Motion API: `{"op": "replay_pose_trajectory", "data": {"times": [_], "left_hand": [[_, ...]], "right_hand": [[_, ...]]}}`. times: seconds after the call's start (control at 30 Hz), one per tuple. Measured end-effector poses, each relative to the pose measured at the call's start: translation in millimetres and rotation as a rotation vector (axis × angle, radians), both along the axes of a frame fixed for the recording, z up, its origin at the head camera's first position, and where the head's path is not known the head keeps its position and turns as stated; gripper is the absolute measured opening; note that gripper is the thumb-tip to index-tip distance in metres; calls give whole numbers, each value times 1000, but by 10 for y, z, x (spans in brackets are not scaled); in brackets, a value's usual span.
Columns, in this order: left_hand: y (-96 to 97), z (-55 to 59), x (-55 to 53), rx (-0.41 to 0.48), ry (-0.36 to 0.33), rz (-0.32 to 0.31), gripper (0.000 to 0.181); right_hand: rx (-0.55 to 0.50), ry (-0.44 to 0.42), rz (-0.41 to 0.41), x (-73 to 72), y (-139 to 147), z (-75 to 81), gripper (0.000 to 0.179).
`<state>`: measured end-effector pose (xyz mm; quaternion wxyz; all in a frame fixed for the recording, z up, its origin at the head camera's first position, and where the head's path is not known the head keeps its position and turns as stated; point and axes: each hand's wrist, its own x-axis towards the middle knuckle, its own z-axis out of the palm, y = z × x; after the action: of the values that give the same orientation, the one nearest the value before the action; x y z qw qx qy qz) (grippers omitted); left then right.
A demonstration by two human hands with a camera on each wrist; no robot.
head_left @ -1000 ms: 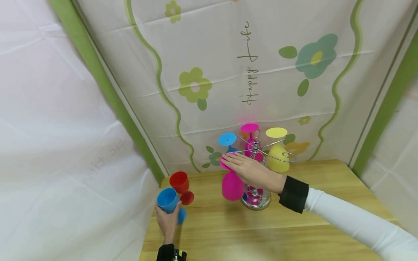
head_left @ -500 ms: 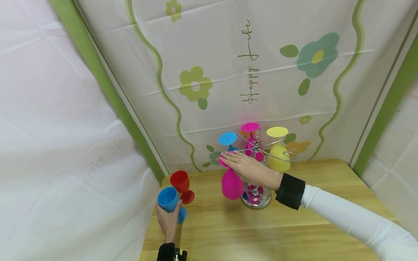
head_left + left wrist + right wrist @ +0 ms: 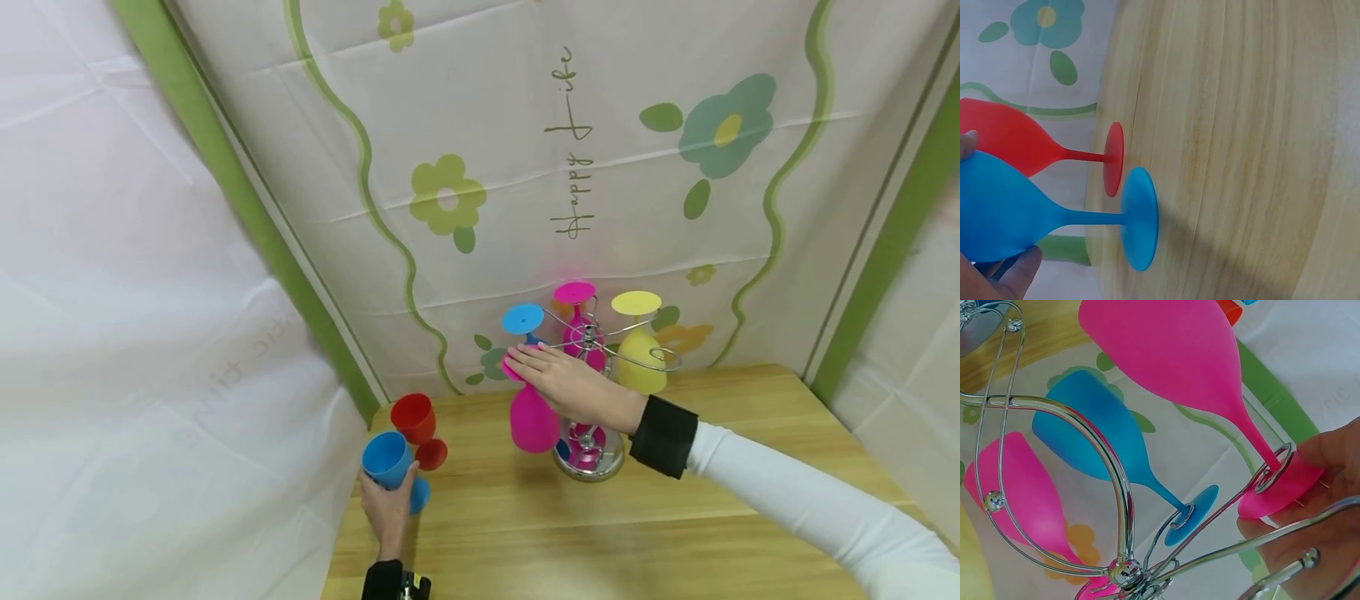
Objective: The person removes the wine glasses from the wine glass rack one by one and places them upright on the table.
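My left hand [image 3: 386,508] grips the bowl of a blue goblet [image 3: 385,463], which stands upright at the table's left; its foot [image 3: 1139,219] shows in the left wrist view. Just behind it stands a red goblet [image 3: 412,419]. My right hand [image 3: 566,383] pinches the foot of an upside-down pink goblet [image 3: 534,423] between thumb and fingers. In the right wrist view, a wire loop [image 3: 1285,465] of the chrome rack [image 3: 1124,515] surrounds that goblet's stem. Beside it on the rack hang a blue goblet [image 3: 1094,428], another pink goblet [image 3: 1019,487] and a yellow goblet [image 3: 641,360].
The rack's round chrome base [image 3: 600,477] stands on the wooden table [image 3: 675,517] near its back edge. A wire loop [image 3: 663,358] juts out to the right. White cloth walls [image 3: 510,108] with green borders close off the back and sides.
My right hand has shifted slightly to the left, and the pink goblet it holds has risen a little. The left hand and its blue goblet stay in place.
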<state>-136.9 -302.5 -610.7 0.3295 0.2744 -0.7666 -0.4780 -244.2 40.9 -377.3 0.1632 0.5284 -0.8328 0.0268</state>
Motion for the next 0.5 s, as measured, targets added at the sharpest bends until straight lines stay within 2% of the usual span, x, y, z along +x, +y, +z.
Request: {"op": "replay_pose_trajectory", "data": {"times": [0.5], "left_hand": [[1,12,24,-8,-6,-5,99]], "right_hand": [[-62,-10,-22,41,149,-51,58]]}}
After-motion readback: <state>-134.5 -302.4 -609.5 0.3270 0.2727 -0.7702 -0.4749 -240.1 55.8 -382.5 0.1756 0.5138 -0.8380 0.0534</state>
